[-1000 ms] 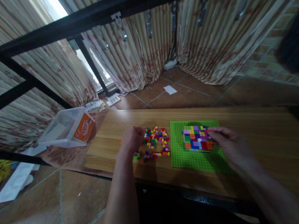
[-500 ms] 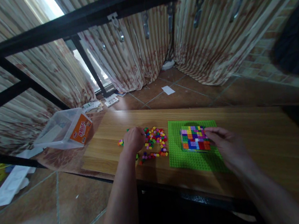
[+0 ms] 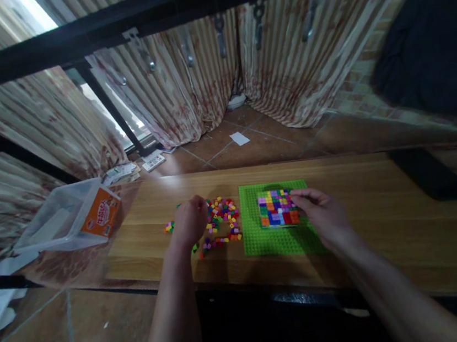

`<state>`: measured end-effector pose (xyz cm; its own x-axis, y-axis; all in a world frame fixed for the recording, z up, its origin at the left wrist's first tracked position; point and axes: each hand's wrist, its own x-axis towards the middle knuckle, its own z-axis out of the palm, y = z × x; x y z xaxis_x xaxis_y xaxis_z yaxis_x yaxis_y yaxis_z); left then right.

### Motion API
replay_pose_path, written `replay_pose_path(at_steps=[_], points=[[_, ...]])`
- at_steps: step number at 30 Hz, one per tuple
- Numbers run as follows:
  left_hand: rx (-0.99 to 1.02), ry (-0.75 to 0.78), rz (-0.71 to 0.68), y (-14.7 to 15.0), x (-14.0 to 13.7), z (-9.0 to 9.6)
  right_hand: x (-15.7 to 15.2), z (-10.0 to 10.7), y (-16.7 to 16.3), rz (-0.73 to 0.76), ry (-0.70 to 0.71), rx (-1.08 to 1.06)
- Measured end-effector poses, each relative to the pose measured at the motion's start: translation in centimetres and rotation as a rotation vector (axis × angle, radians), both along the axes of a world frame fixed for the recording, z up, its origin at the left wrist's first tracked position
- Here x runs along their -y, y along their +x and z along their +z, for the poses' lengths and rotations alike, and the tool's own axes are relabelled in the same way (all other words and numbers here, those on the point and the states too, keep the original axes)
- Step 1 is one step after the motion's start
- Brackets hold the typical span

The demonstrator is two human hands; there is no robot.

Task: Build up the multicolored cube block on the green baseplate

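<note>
A block of many-coloured building bricks (image 3: 277, 212) sits on the green baseplate (image 3: 256, 245) on the wooden table. My right hand (image 3: 323, 217) is at its upper right edge, thumb and fingertips pinched together there. Left of the baseplate lies a scatter of small loose bricks (image 3: 227, 210) in mixed colours. Over the left part of these bricks is my left hand (image 3: 190, 220), its fingers curled in. The back of that hand hides its fingertips, so I cannot see what they hold.
A clear plastic box (image 3: 59, 214) with an orange label stands beyond the table's left end. A dark flat object (image 3: 431, 174) lies on the table (image 3: 367, 215) at the right. A black metal bar with hooks (image 3: 175, 5) crosses above, before the curtains (image 3: 282, 64).
The view has turned to the right, so everything sits further left. Both hands keep about the same places, the left over the loose bricks and the right at the brick block.
</note>
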<state>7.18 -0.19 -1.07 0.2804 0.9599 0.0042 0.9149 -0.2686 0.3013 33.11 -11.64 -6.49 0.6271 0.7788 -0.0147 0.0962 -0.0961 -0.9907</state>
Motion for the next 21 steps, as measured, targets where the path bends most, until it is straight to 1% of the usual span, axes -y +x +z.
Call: replay_pose_path(at_steps=[2,5,7,9,12,14,18,21], points=[[0.163,-0.002,-0.067,0.3,0.3,0.2,-0.1,0.3,-0.1,-0.022,-0.019,-0.057],[0.392,-0.026,-0.211,1.7,1.3,0.1,-0.2,0.7,-0.2,-0.044,-0.032,-0.089],[0.509,-0.065,-0.306,3.0,2.3,0.0,-0.3,0.9,-0.3,-0.050,-0.032,-0.097],[0.582,-0.097,-0.381,4.4,3.5,0.0,-0.3,1.0,-0.3,-0.046,-0.023,-0.108],[0.611,-0.094,-0.461,6.0,4.9,0.1,-0.2,1.1,-0.4,-0.041,-0.004,-0.100],[0.602,-0.077,-0.494,6.7,5.4,0.1,-0.2,1.2,-0.5,-0.034,0.012,-0.070],[0.573,-0.013,-0.537,7.6,5.4,-0.1,-0.3,1.3,-0.6,-0.018,0.017,0.025],[0.528,0.030,-0.571,8.2,5.3,-0.3,-0.3,1.3,-0.7,-0.021,0.005,0.051]])
